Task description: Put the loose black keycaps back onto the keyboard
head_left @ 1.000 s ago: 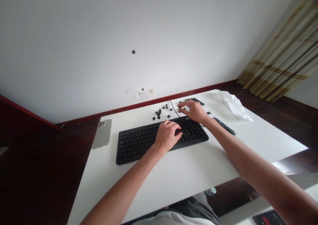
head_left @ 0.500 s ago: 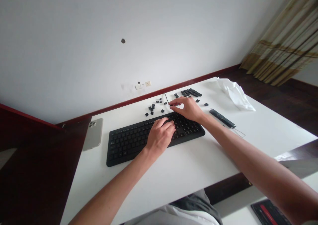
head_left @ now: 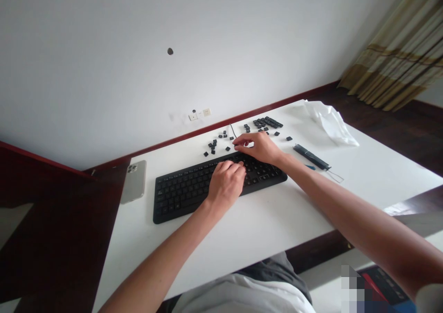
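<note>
A black keyboard (head_left: 185, 188) lies at a slant on the white table, with bare key positions showing in its right part. Bent over its middle-right keys is my left hand (head_left: 227, 179), fingers close together and curled; their tips and anything in them are hidden. My right hand (head_left: 259, 147) hovers by the keyboard's far edge, thumb and forefinger pinched on a tiny dark piece that looks like a keycap (head_left: 235, 145). Loose black keycaps (head_left: 212, 145) are scattered beyond the keyboard, and a denser cluster of keycaps (head_left: 268, 122) sits farther back.
A phone (head_left: 134, 181) lies left of the keyboard. Right of my right hand are a dark strip-shaped packet (head_left: 311, 157) and a thin wire tool (head_left: 335, 176). A white plastic bag (head_left: 330, 121) rests at the back right. The keyboard cable (head_left: 233, 131) runs toward the wall.
The view has shifted slightly. Both hands keep nearly the same place over the keyboard, with the right still pinching and the left fingers slightly more curled in.
</note>
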Motion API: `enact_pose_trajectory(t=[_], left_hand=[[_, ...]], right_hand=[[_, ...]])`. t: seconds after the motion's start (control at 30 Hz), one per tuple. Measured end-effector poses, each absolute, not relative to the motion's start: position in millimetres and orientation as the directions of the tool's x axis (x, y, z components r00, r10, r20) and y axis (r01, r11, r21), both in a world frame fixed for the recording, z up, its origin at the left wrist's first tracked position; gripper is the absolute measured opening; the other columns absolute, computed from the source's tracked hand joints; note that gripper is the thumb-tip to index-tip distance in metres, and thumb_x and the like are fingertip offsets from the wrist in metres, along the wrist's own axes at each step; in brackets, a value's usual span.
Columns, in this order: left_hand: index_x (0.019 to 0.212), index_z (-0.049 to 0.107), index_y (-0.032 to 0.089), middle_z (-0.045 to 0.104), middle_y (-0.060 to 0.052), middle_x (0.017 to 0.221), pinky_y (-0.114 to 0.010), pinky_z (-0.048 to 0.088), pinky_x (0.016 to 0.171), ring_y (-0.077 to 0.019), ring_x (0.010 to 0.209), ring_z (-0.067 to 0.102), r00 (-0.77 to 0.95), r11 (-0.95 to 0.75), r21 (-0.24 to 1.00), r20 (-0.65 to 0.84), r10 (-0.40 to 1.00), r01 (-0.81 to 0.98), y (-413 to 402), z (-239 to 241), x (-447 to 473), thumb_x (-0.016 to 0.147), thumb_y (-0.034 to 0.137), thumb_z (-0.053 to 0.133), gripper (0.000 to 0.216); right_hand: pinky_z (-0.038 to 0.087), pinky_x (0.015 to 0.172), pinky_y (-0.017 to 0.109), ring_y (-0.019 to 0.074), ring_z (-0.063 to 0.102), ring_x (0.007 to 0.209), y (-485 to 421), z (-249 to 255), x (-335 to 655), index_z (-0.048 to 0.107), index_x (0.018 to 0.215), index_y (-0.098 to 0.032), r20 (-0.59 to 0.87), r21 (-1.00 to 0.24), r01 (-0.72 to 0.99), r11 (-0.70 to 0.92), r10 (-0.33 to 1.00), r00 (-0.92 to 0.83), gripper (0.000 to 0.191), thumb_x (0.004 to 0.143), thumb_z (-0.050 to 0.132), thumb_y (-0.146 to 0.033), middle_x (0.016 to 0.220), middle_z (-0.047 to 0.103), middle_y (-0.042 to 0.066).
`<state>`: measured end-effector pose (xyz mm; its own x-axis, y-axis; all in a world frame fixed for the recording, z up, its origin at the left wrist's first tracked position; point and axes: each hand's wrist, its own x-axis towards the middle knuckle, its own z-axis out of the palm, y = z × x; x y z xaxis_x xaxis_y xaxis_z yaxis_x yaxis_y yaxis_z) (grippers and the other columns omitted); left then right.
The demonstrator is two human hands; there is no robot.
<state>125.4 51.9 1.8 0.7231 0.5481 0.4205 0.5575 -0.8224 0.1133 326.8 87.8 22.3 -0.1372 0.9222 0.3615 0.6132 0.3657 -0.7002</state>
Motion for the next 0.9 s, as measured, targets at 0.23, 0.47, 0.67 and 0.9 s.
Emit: enact_pose_trajectory(t=[0.23,0.47,0.67,0.9], left_hand=[[0.087,0.068,0.021,0.073,-0.003,0.092,-0.039,0.055,0.088,-0.0238,0.095,0.064,0.718,-0.795,0.264,0.341,0.607,0.547,67,17,133,0.089,0.02,0.078,0.011],[0.109,0.073,0.024,0.078,-0.002,0.111,-0.041,0.056,0.099,-0.0229,0.106,0.071,0.588,-0.67,0.587,0.367,0.721,0.455,73,11,123,0.088,0.017,0.076,0.022],[0.109,0.07,0.024,0.076,-0.005,0.116,-0.04,0.056,0.104,-0.023,0.11,0.073,0.607,-0.577,0.719,0.272,0.747,0.388,77,4,118,0.092,0.021,0.072,0.017],[0.11,0.071,0.026,0.077,-0.002,0.115,-0.042,0.054,0.103,-0.0236,0.111,0.071,0.619,-0.676,0.551,0.328,0.714,0.488,72,6,119,0.089,0.019,0.077,0.022]], right_hand=[[0.057,0.085,0.036,0.0207,0.073,0.085,93,16,337,0.08,0.102,-0.023,0.401,-0.695,0.61,0.379,0.91,-0.109,0.02,0.09,0.069,-0.035,0.097,0.081,0.004],[0.057,0.081,0.036,0.0204,0.071,0.08,98,15,348,0.081,0.099,-0.021,0.439,-0.691,0.619,0.374,0.897,-0.051,0.023,0.091,0.069,-0.038,0.095,0.081,0.006],[0.054,0.079,0.033,0.0185,0.071,0.079,100,10,351,0.081,0.097,-0.022,0.464,-0.687,0.606,0.401,0.884,-0.059,0.016,0.09,0.07,-0.031,0.09,0.08,0.002],[0.051,0.078,0.032,0.0184,0.07,0.078,102,9,352,0.081,0.097,-0.022,0.468,-0.686,0.605,0.404,0.882,-0.058,0.016,0.089,0.07,-0.031,0.087,0.08,0.003]])
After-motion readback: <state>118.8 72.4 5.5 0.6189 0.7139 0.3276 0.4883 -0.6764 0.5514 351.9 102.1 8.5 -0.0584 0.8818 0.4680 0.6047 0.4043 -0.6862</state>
